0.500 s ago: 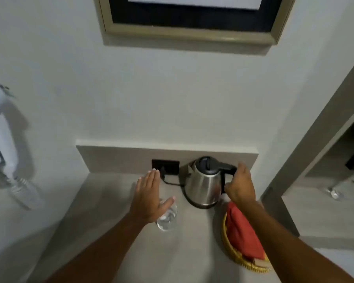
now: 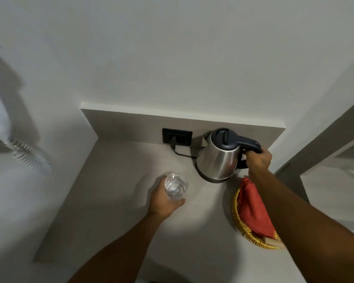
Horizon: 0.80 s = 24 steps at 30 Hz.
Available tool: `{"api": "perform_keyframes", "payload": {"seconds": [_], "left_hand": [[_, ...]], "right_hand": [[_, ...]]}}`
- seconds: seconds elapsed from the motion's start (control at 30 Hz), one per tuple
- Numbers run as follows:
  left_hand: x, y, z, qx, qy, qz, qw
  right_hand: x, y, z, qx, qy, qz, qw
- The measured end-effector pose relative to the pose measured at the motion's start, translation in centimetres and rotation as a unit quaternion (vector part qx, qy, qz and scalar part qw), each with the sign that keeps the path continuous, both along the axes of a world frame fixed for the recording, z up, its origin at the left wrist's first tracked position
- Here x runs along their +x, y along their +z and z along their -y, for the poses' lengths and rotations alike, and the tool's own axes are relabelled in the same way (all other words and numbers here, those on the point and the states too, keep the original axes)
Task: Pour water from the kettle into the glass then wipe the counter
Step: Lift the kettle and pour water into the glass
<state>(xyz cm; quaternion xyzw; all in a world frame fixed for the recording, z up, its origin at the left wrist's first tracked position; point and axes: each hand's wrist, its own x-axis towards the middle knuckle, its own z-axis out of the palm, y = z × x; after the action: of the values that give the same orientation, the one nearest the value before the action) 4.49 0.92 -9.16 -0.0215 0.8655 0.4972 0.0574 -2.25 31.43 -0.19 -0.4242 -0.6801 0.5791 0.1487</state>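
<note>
Kettle (image 2: 218, 158) stands at the far right of the counter (image 2: 119, 201), against the back ledge, its steel body upright on its base and its dark lid closed. Its spout faces left, toward the socket (image 2: 177, 136) from which a cord runs to the base, and its black handle juts right, so its long axis lies left to right. Right hand (image 2: 259, 161) is on that handle, fingers curled tight around the grip from the right side. Glass (image 2: 175, 188) sits on the counter nearer and to the left of the kettle, close but apart from it; it is clear, and whether it holds any water cannot be told. Left hand (image 2: 165, 201) cups the glass from the near left, fingers wrapped around its far side and thumb pressed on the near side. The spout already points roughly the glass's way, so the pour looks to need a lift and a tilt leftward and nearer. A red cloth (image 2: 251, 209) lies in a woven basket (image 2: 236, 211) near right, under the right forearm, likely handy for wiping.
</note>
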Motion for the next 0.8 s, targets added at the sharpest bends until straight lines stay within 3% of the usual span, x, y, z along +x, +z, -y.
{"api": "perform_keyframes", "payload": {"seconds": [0.23,0.4,0.53,0.8], "left_hand": [[-0.6,-1.0,0.5,0.03,-0.001,-0.03,0.999],[-0.4,-1.2,1.0,0.014,-0.009,-0.031,0.999],[-0.4,-1.4,0.8,0.004,-0.009,-0.034,0.999],[-0.4,-1.5,0.7,-0.005,-0.009,-0.018,1.0]], "right_hand": [[-0.6,0.7,0.4,0.028,0.051,0.004,0.998],[-0.5,4.2,2.6,0.173,0.169,-0.013,0.97],[0.1,6.9,4.7,0.337,0.274,-0.08,0.897],[1.2,9.1,9.6,0.522,0.396,-0.132,0.744]]}}
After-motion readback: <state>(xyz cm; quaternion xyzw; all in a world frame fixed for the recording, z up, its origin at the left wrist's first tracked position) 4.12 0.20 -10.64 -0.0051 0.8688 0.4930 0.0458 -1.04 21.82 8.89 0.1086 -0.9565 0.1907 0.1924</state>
